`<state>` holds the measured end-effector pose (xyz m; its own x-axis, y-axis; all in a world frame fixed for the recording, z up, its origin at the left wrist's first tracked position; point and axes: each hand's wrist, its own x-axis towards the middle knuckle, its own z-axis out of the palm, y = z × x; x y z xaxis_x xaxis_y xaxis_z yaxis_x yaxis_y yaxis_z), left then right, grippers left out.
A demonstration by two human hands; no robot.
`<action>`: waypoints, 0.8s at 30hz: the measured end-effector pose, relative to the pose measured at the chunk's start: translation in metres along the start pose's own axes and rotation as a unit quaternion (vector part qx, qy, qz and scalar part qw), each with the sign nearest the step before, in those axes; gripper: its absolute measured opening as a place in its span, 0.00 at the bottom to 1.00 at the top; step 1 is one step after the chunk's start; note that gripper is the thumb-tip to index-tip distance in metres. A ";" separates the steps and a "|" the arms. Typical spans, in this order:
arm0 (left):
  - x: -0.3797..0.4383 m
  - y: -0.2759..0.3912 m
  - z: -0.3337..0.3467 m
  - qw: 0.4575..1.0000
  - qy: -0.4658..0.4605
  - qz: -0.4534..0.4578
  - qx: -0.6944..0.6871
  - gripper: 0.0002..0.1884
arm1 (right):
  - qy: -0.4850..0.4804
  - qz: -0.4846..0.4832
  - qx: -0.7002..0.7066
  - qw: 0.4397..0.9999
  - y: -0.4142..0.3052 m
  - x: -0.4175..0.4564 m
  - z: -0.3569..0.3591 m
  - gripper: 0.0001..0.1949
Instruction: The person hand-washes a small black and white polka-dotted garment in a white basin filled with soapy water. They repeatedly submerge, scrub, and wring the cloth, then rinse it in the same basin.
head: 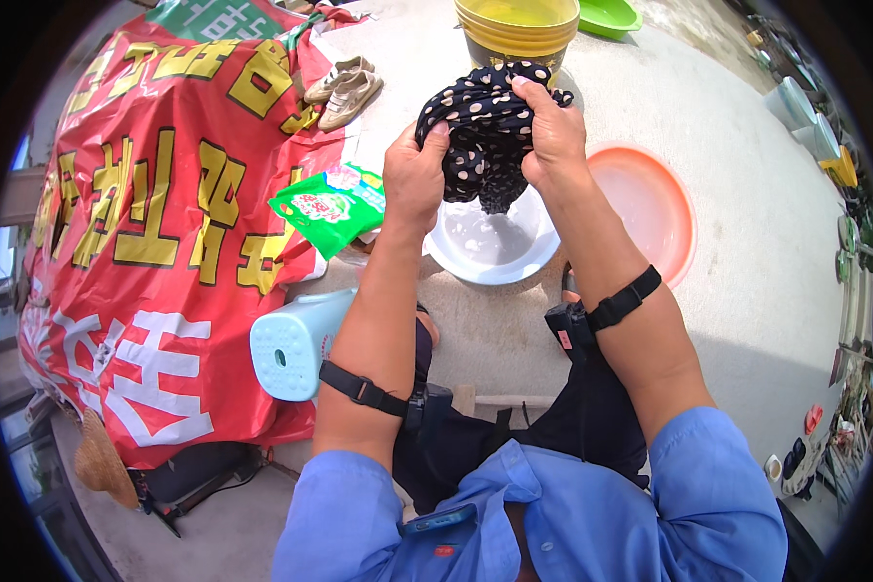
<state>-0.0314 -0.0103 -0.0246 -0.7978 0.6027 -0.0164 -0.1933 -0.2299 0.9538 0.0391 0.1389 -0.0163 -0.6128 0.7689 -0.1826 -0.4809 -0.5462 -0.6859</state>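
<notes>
A dark cloth with pale polka dots (473, 109) is stretched between my two hands, its lower part bunched and hanging. My left hand (416, 171) grips its left edge, thumb on top. At its right edge my right hand (553, 131) holds the fabric with the thumb pressed on it. Beneath the cloth stands a white basin (491, 273) of greyish, sudsy water, its far side hidden by the cloth. To the right, partly behind my right forearm, is a pink-orange basin (651, 211). A green printed packet (327, 211) lies left of my left hand.
Stacked yellow buckets (516, 33) stand beyond the cloth, near a green basin (610, 16). Beige shoes (349, 98) rest by a red printed banner (167, 211) covering something on the left. A light-blue plastic stool (298, 345) lies on its side by my left forearm.
</notes>
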 end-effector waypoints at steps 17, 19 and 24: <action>0.012 0.003 0.009 0.986 0.129 0.104 0.013 0.09 | -0.140 0.074 -0.134 0.978 0.019 -0.036 0.009 0.09; 0.012 0.004 0.009 0.986 0.140 0.071 -0.060 0.09 | -0.128 0.028 -0.159 0.979 0.021 -0.038 0.010 0.08; -0.018 -0.009 0.042 0.974 0.120 0.113 0.158 0.16 | 0.013 0.001 -0.074 0.997 0.011 -0.016 0.007 0.07</action>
<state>0.0082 0.0130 -0.0202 -0.9171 0.3600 0.1711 0.1576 -0.0668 0.9852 0.0392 0.1189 -0.0160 -0.5971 0.7766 -0.2011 -0.3801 -0.4946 -0.7816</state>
